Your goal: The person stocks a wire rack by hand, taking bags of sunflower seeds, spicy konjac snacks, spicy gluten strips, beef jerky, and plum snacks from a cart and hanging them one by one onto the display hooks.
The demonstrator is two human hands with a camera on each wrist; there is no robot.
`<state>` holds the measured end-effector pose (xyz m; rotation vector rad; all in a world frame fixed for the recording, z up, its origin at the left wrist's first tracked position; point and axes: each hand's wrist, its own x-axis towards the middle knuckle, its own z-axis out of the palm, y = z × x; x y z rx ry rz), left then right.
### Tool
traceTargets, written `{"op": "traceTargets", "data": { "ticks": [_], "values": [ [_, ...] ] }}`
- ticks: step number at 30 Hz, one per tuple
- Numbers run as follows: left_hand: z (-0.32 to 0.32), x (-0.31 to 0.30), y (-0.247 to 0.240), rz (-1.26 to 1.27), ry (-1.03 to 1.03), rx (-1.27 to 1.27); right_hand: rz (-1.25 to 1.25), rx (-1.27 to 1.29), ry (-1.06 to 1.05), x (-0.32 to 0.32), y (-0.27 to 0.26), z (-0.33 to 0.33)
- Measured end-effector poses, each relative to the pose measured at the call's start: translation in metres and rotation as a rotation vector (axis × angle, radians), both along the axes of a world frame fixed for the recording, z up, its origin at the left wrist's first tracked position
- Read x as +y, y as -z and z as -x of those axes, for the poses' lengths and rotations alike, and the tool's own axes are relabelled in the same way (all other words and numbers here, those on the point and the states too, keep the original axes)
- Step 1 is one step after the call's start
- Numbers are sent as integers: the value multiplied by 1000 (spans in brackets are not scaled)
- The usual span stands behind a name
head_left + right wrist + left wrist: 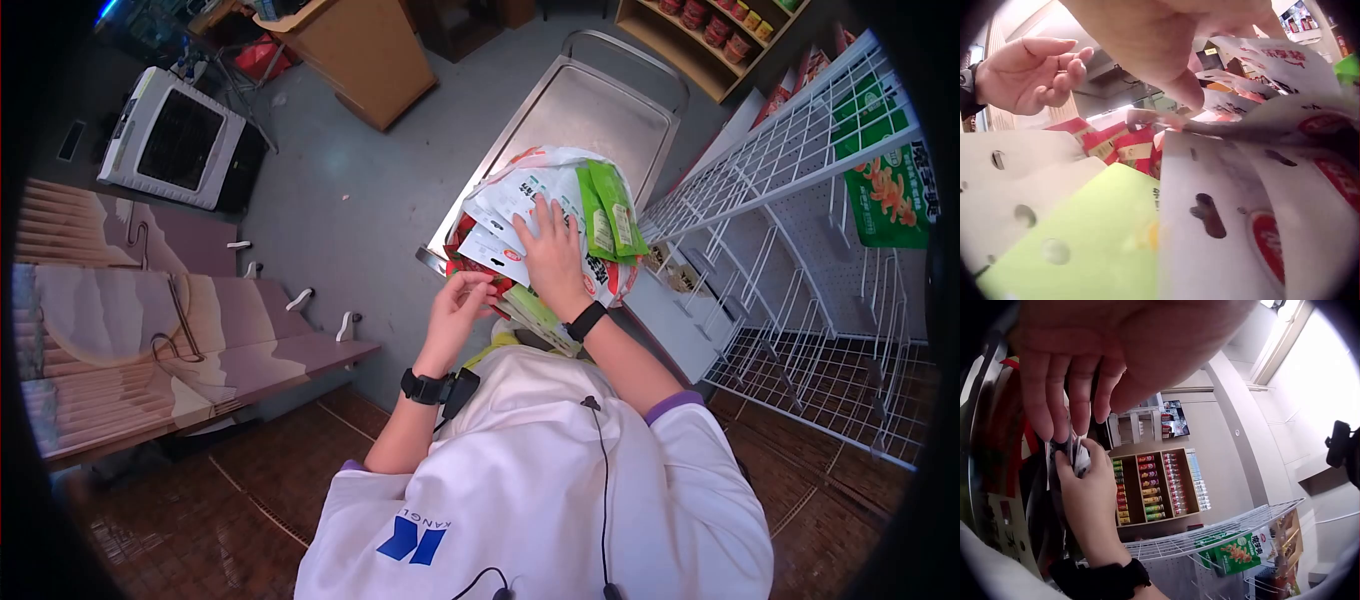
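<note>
A plastic bag [548, 156] packed with snack packets stands at the near end of a metal cart. My right hand [552, 262] reaches over the white packets [500, 205]; in the left wrist view its thumb and fingers pinch their upper edges. Two green packets [608, 215] lie to the right of that hand. My left hand [458, 315] is at the bag's near left side, close to red packets [1129, 147], its fingers loosely bent and holding nothing. White packets with hang holes [1210, 219] and a light green packet [1085, 237] fill the right wrist view.
The metal cart [600, 95] extends ahead. On the right stands a white wire rack [790, 150] with a hanging green packet [885, 200]. A shelf of canned goods [1154, 487] is behind. To the left are a patterned bench [220, 330] and a white appliance [175, 140].
</note>
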<state>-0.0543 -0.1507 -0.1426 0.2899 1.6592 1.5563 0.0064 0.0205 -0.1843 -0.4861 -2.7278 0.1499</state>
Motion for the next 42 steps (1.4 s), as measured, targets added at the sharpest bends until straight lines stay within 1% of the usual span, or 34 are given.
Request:
{"op": "traceTargets", "data": {
  "ticks": [3,5,7,8,9,10,12,16,18,19,21,22,24,25,27,28,29,31,33,35,37,39,40,42],
  "values": [
    [5,-10,2,20,-14,-19,5,15,53,6,12,8],
    [8,-13,3,21,-15,-23,0,37,32,12,21,11],
    [10,-16,5,20,-19,-25,-8,59,8,18,18,14],
    [12,-16,7,18,-14,-32,2,128,14,21,14,14],
    [13,-16,7,17,-9,-38,11,198,21,22,6,15],
    [15,-14,6,13,-13,-36,8,200,17,22,-6,15],
    [17,-10,3,10,-15,-27,185,255,92,21,-35,11],
    [33,-7,7,-10,-18,1,256,248,151,34,-88,-1],
    [42,-5,6,-70,-83,164,409,307,98,49,-112,-10],
    [47,-4,2,-71,-73,164,408,309,108,58,-120,-17],
    [57,-1,-12,-83,-77,523,1045,316,-4,72,-135,-31],
    [61,1,-22,-84,-64,519,1045,319,10,75,-145,-36],
    [66,8,-46,-179,185,603,1559,295,-110,78,-162,-48],
    [64,14,-57,-183,195,598,1556,300,-98,78,-164,-53],
    [63,23,-72,-346,449,391,1712,203,-141,78,-166,-62],
    [69,23,-65,-314,569,477,1689,171,-174,74,-168,-66],
    [66,25,-67,-316,573,476,1687,174,-170,70,-170,-69],
    [53,31,-74,-294,733,77,1784,136,-220,64,-169,-74],
    [46,36,-65,-321,726,82,1829,113,-187,66,-166,-78],
    [46,41,-56,-151,815,-55,1920,159,-134,65,-166,-79],
    [34,44,-56,-314,789,-194,1932,160,-141,67,-169,-84],
    [25,47,-51,-385,799,-290,1946,156,-152,72,-169,-89],
    [20,50,-53,-383,808,-293,1935,154,-169,77,-167,-91],
    [9,60,-61,-298,801,-168,1920,160,-186,83,-166,-95]
  ]
}}
